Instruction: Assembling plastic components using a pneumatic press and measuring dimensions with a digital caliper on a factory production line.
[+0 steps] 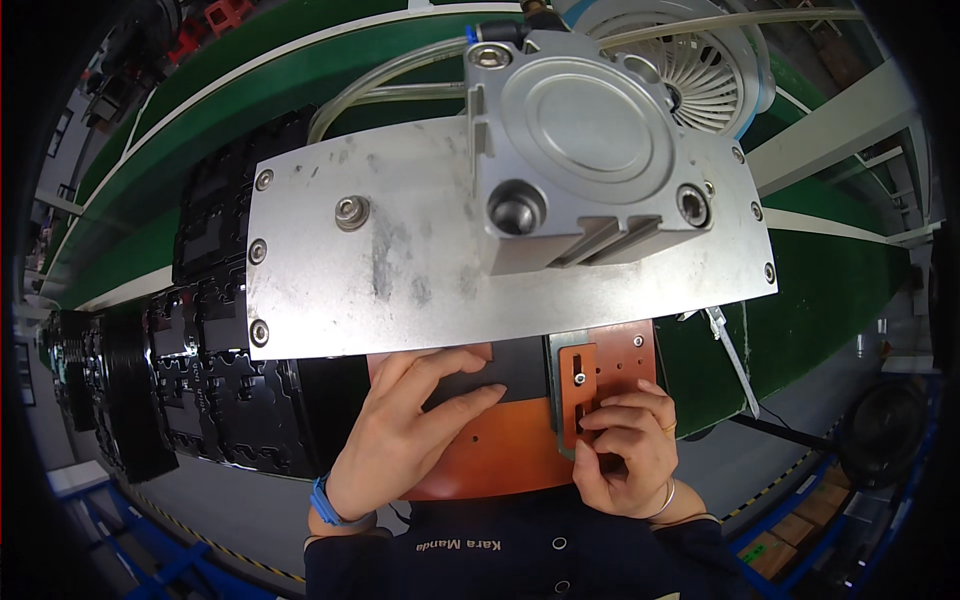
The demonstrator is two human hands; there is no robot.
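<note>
My left hand (pixel 405 420) lies at the front of the press, fingers stretched out and thumb apart. Its fingertips reach to the edge of the silver metal plate (pixel 420 240), beside a flat black piece (pixel 515 370) on the orange base board (pixel 480 460). The hand seems to rest on that black piece. My right hand (pixel 632 450) is half curled beside the slotted orange bracket (pixel 573 370), a small gap showing between thumb and index finger. I see nothing held in it. The metal plate hides what lies beneath it.
A silver pneumatic cylinder (pixel 590 140) stands on the plate, with clear hoses behind. Black moulded trays (pixel 220 380) sit at the left on the green bench. A white fan (pixel 690 75) is at the back; a caliper-like metal tool (pixel 730 350) lies right. A white beam (pixel 840 130) crosses right.
</note>
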